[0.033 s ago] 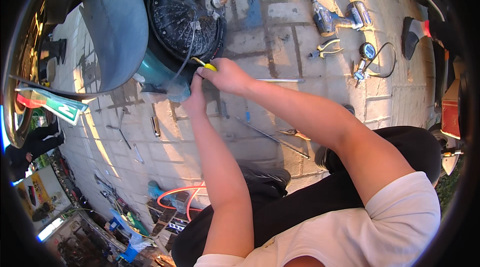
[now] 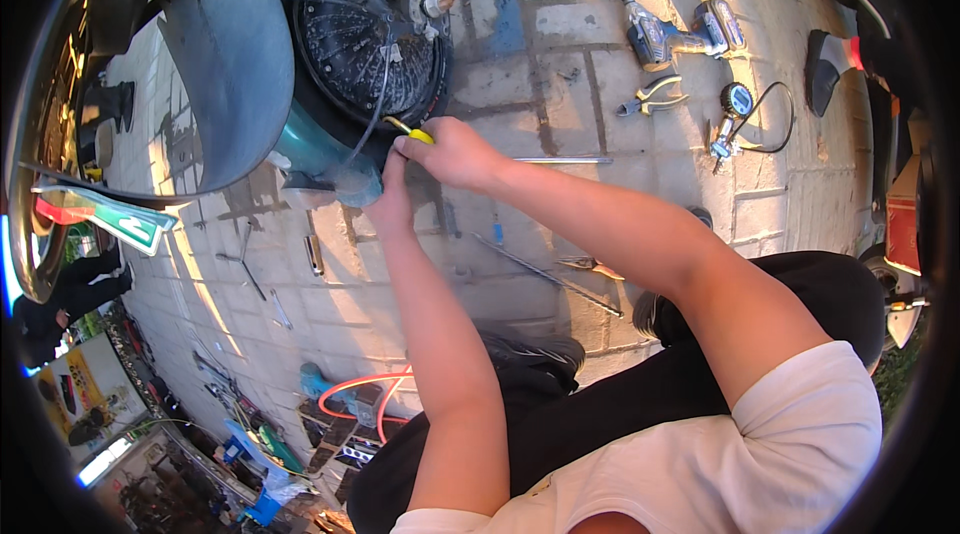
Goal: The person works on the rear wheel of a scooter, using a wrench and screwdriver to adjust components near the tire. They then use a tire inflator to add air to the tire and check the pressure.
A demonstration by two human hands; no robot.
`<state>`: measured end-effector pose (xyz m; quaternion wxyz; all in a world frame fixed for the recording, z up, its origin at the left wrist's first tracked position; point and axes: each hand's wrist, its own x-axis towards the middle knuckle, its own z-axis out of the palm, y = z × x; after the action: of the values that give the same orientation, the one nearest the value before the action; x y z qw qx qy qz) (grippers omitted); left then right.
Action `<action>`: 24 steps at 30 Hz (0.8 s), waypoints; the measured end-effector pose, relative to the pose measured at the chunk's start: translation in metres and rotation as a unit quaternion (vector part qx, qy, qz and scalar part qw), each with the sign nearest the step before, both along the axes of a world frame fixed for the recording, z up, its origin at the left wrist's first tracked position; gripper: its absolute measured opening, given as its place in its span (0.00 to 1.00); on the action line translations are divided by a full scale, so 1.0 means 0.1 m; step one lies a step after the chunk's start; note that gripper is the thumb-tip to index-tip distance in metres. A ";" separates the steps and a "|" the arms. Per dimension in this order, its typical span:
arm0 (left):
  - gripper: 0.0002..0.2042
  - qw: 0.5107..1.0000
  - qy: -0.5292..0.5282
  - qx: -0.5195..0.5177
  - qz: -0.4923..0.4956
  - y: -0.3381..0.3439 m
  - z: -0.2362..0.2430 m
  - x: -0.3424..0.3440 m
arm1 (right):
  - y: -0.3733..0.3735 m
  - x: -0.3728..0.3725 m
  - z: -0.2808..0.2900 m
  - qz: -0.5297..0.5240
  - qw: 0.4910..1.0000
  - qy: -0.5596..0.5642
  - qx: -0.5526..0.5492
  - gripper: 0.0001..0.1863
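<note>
A black wheel hub (image 2: 365, 59), marked with pale streaks, sits inside a dark tire (image 2: 345, 122) at the top. At the tire's near edge my right hand (image 2: 455, 156) is closed around the yellow handle (image 2: 420, 136) of a small tool with a thin, bent metal tip. That tip reaches to the edge of the wheel. Just below, my left hand (image 2: 394, 199) is closed against the tire, its fingertips close to my right hand. What its fingers grip is hidden. A grey mudguard (image 2: 230, 64) curves beside the wheel on the left.
On the paving at right lie a cordless impact wrench (image 2: 655, 39), pliers (image 2: 655, 99) and a gauge with a hose (image 2: 738, 102). A long metal rod (image 2: 545, 274) lies near my knees. An orange hose (image 2: 350, 377) and assorted tools are at lower left. People stand at both sides.
</note>
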<state>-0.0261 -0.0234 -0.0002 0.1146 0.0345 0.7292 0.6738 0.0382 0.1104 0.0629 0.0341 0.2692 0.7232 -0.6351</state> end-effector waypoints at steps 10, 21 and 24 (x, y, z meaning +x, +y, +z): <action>0.16 0.998 0.035 -0.047 0.005 0.01 0.12 0.11 | -0.19 0.05 0.00 -0.088 0.990 0.011 -0.112 0.24; 0.16 0.961 -0.162 0.173 -0.140 -0.36 0.00 0.03 | -0.16 -0.06 -0.08 -0.090 0.859 -0.046 -0.502 0.12; 0.16 0.977 -0.116 0.140 -0.108 -0.28 0.12 0.11 | -0.13 -0.10 -0.08 -0.082 0.869 -0.048 -0.486 0.09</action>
<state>-0.0155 -0.0511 0.0123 0.2648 0.0500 0.6012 0.7523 0.0278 0.0975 0.0552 0.1436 0.3068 0.2957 -0.8932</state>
